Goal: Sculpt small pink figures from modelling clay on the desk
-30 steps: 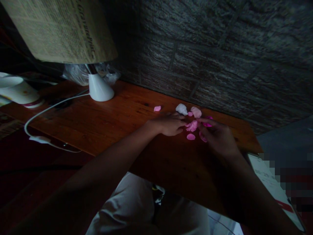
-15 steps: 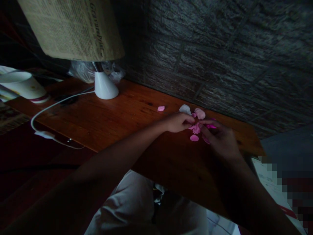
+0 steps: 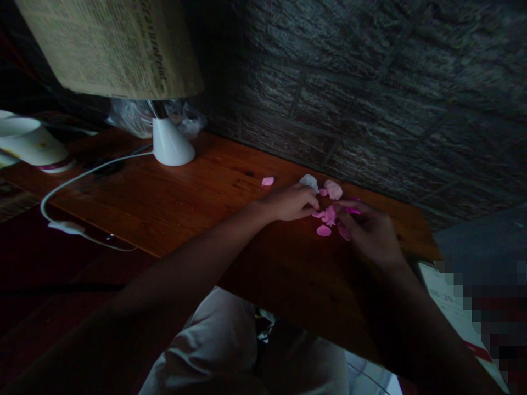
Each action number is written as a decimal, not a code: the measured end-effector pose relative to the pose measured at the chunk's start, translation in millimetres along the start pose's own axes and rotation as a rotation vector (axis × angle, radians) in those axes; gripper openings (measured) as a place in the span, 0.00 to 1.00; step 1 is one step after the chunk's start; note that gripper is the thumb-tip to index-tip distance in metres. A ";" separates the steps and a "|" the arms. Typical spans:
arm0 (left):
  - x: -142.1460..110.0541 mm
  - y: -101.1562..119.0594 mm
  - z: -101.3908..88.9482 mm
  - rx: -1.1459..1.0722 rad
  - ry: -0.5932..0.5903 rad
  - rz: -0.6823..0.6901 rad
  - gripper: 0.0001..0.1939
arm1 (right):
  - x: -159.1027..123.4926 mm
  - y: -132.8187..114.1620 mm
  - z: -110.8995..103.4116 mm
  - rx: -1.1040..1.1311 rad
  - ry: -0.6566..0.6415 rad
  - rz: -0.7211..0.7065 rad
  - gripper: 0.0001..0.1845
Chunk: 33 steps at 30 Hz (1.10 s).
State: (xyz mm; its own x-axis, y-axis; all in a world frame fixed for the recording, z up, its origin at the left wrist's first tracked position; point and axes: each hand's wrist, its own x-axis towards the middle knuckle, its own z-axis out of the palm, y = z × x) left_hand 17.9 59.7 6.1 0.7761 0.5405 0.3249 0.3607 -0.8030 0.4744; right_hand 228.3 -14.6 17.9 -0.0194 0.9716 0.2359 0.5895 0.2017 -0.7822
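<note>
My right hand [image 3: 373, 233] has its thumb and forefinger pinched at the edge of a ruffled pink flower [image 3: 328, 215]. To the left of it, my left hand [image 3: 294, 203] is closed, fingertips curled down close to the flower; what they hold, if anything, is hidden. Around the hands lie loose petals: a white petal [image 3: 309, 182], a pale pink petal [image 3: 333, 190], a small pink petal [image 3: 323, 192] and a round pink petal [image 3: 323, 231]. A bright magenta petal [image 3: 353, 209] shows partly behind my right fingers. One pink petal [image 3: 268, 181] lies apart, farther left.
The wooden table [image 3: 222, 181] meets a dark brick wall [image 3: 354, 99]. On its left stand a lamp [image 3: 173, 145] with a newsprint shade, a plastic bag [image 3: 132, 118] and a paper cup [image 3: 33, 144]. A white cord [image 3: 78, 174] hangs over the front edge.
My left hand has drawn slightly left, away from the flower and my right fingertips. My right hand keeps its pinch. The whole view has shifted a little.
</note>
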 end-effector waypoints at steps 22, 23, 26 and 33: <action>7.5 1.6 17.1 -0.205 0.082 -0.068 0.07 | -1.7 -2.9 -1.3 0.002 -0.052 -0.013 0.24; 7.7 1.3 16.9 -0.215 0.078 -0.067 0.07 | -1.8 -2.1 -0.7 0.001 -0.049 -0.016 0.24; 8.0 1.1 16.6 -0.253 0.074 -0.076 0.06 | -1.5 1.0 0.3 -0.010 -0.030 -0.032 0.23; 8.2 -0.2 19.2 -0.369 0.096 -0.125 0.05 | 0.5 4.9 0.4 0.014 -0.032 -0.008 0.23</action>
State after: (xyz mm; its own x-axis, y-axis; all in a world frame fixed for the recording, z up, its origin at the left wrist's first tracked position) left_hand 34.1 59.5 -7.1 0.6800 0.6633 0.3123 0.2259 -0.5948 0.7714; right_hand 230.8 -13.0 14.0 -0.0499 0.9733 0.2240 0.5778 0.2111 -0.7884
